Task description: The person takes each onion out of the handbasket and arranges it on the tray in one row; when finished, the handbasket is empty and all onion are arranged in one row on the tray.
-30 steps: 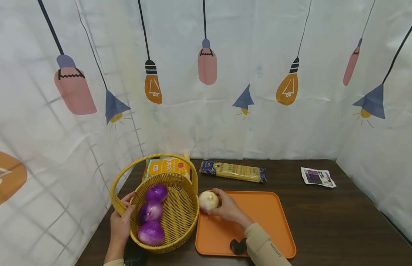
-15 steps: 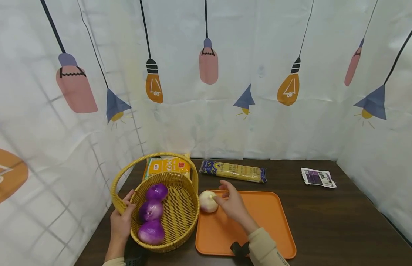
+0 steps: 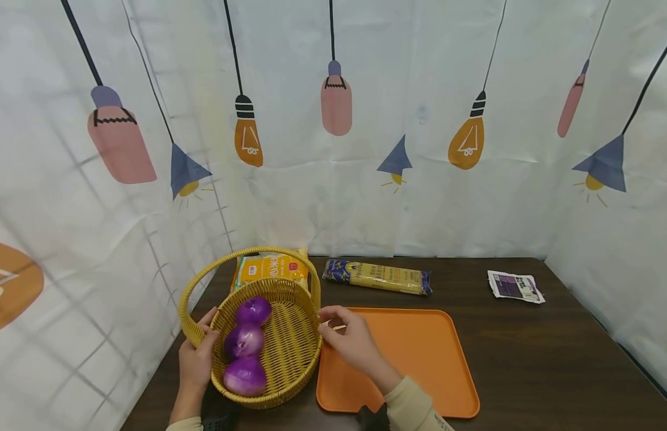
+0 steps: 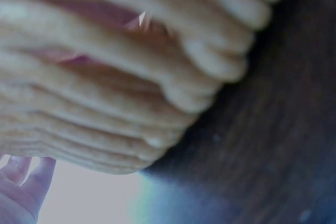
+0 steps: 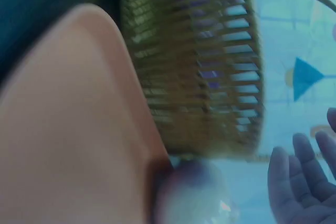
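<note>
Holding the basket (image 3: 290,341) by its left side with your left grip (image 3: 196,359), you have your right grip (image 3: 349,341), fingers apart and holding nothing, nearer the pale onion (image 5: 197,198), just below it by the tray's (image 3: 427,365) far left corner.

Head view is evenly lit; in L wrist pic, basket (image 4: 100,93) is blurred, frame bottom blown out; R wrist pic's tinted blue, onion (image 5: 194,198) defocused.
</note>
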A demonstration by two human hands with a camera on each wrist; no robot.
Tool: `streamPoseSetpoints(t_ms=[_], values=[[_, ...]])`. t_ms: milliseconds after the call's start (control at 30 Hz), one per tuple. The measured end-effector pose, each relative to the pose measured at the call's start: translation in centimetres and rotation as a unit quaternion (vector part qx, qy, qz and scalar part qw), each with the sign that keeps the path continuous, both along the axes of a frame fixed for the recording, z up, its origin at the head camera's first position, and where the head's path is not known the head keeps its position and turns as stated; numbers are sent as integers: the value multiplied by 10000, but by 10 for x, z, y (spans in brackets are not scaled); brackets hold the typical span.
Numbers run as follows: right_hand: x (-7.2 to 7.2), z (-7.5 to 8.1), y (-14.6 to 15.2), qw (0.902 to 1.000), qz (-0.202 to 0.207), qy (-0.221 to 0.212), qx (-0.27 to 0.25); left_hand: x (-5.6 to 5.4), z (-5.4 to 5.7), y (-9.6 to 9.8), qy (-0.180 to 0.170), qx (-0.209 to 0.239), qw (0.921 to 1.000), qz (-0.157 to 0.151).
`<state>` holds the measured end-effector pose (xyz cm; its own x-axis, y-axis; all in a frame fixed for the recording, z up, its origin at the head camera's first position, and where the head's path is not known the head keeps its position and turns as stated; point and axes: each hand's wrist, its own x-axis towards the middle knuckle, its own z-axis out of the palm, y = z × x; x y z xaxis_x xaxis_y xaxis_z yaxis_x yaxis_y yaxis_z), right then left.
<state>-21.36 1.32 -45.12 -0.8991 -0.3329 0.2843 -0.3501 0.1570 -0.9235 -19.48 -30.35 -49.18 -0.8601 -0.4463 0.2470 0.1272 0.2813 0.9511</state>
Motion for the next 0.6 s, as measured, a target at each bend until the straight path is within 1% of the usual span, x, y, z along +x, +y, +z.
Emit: streamPoseSetpoints(t_ms=[167, 233, 367, 500, 600], values=[[6, -4, -17, 9979, 447, -157, -435, 0, 1, -1, -38, 51, 10000, -67], [7, -6, -23, 9969, 581, -193, -500, 0, 1, -1, -38, 36, 10000, -80], [7, -4, -35, 9942, 952, -256, -432, 0, 1, 0, -5, 34, 10000, -78], [5, -2, -47, 9888, 1399, -377, -367, 0, 1, 1, -15, 49, 10000, -34], [4, -1, -57, 9858, 1576, -509, -271, 1, 2, 1, -55, 70, 10000, 1]])
